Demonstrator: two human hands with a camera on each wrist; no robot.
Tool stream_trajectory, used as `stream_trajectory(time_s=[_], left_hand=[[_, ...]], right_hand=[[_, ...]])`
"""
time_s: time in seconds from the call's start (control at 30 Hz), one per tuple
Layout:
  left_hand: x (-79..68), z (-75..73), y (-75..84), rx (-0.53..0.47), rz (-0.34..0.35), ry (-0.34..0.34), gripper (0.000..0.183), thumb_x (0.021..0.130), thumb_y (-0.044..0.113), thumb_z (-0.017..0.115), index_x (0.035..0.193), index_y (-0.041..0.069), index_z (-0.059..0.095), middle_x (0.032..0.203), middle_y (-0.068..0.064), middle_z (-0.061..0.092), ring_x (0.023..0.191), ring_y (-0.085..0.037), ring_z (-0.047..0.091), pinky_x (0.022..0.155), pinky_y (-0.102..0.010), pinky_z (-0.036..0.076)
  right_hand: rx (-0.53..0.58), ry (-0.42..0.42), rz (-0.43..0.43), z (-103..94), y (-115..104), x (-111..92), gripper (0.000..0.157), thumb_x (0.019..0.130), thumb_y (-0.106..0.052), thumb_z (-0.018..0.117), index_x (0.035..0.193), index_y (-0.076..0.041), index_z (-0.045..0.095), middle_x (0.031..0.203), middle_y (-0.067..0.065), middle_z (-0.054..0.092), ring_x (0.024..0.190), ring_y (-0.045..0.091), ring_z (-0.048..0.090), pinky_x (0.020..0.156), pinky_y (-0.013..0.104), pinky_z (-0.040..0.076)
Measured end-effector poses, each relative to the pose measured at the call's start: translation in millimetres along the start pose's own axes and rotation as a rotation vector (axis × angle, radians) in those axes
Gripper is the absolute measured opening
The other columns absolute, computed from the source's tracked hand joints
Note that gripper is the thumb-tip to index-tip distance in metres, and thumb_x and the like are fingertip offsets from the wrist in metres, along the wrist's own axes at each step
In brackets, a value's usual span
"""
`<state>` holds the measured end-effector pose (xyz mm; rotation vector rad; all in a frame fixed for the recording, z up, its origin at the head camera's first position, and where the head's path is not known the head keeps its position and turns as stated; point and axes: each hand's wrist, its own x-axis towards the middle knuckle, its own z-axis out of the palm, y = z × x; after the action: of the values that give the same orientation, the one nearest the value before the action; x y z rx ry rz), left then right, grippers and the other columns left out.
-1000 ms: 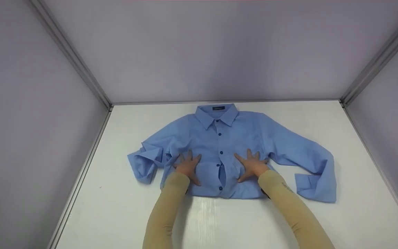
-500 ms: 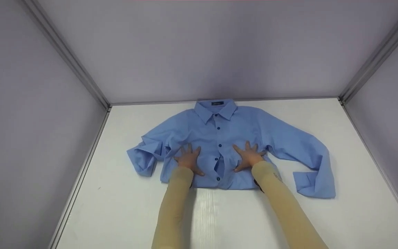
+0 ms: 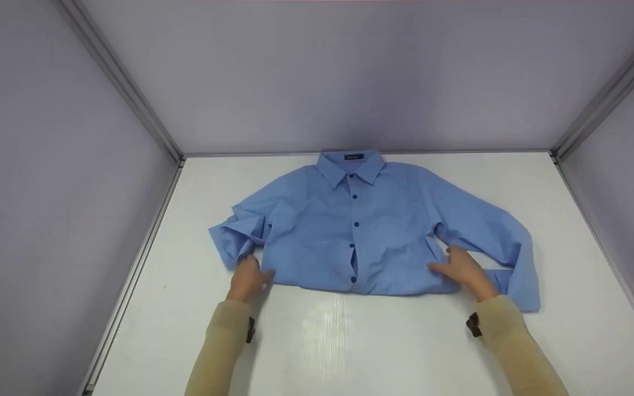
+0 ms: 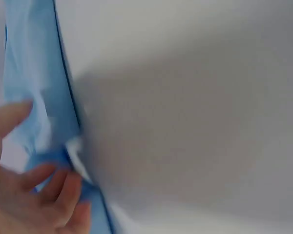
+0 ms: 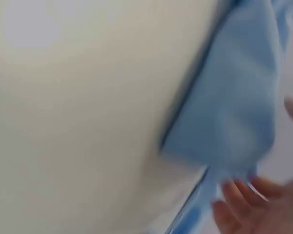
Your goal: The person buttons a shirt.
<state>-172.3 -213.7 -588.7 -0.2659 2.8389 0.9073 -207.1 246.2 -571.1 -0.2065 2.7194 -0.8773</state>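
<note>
A blue long-sleeved button-up shirt (image 3: 322,225) lies front up, collar at the far side, its lower part tucked out of sight. Its left-side sleeve (image 3: 240,234) is crumpled; the right-side sleeve (image 3: 501,236) bends back toward the body. Beside the lower left corner is my left hand (image 3: 248,279), thumb apart from loosely bent fingers. My right hand (image 3: 464,270) is at the lower right corner, its thumb over the shirt's edge and its fingers by the gap under the sleeve. Both wrist views show fingers apart from the thumb, blurred; whether they touch cloth I cannot tell.
The shirt lies on a white table (image 3: 322,346). A pale back wall (image 3: 306,77) rises close behind the collar, with side walls at left and right. Metal rails (image 3: 130,93) run along the corners.
Both hands have left the shirt's front, where they lay spread, and moved outward to its lower corners. Between the earlier frames the shirt shifted slightly away; its front now looks flatter.
</note>
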Motion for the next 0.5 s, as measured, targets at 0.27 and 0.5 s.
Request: stream_trajectory(time_s=[0.27,0.5], left_hand=[[2.2,6.0,2.1,-0.044,0.325,-0.192,0.021,0.065,0.004,0.072,0.071,0.002,0.053,0.086,-0.007,0.050,0.083,-0.023,0.046,0.072,-0.039,0.037],[11.2,29.4,20.6,0.215,0.415,-0.250,0.023,0.072,0.014,0.071,0.089,0.008,0.057,0.120,-0.011,0.046,0.111,-0.029,0.042,0.087,-0.059,0.028]], right_hand=[[0.150,-0.244,-0.313,1.0,20,-7,0.029,0.076,-0.017,0.068,0.093,0.000,0.052,0.085,0.004,0.049,0.078,0.017,0.044,0.070,0.029,0.036],[-0.028,-0.208,-0.406,28.1,11,-3,0.044,0.075,-0.009,0.067,0.107,0.008,0.041,0.115,0.025,0.044,0.111,0.038,0.038,0.091,0.048,0.029]])
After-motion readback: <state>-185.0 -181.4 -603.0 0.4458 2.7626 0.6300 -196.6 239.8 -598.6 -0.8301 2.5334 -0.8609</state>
